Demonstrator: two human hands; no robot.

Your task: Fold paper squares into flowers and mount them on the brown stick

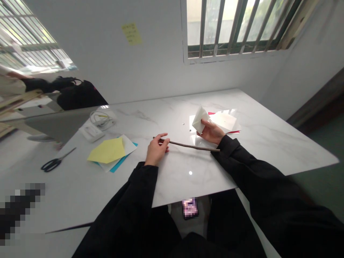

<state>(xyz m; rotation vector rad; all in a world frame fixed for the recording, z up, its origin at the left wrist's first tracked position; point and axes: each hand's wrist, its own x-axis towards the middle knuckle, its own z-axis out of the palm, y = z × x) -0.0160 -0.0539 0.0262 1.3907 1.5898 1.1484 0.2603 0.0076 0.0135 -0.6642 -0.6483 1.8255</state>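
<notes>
My left hand (157,149) grips a thin brown twig (188,145) near its far end, and the twig runs to the right across the marble tabletop (185,172). Its other end reaches close to my right sleeve (228,148). My right hand (211,131) pinches a folded white paper (200,119) and stays just above the twig. Under that hand lie white and red paper sheets (227,121). To the left of my left hand, a yellow paper (106,151) rests on white and blue sheets (126,148).
Black-handled scissors (54,162) lie near the left of the table, and a white cable with a small white box (96,125) sits beyond them. A large mirror (61,120) stands at the left. A barred window (233,28) and a yellow sticky note (131,34) are on the far wall.
</notes>
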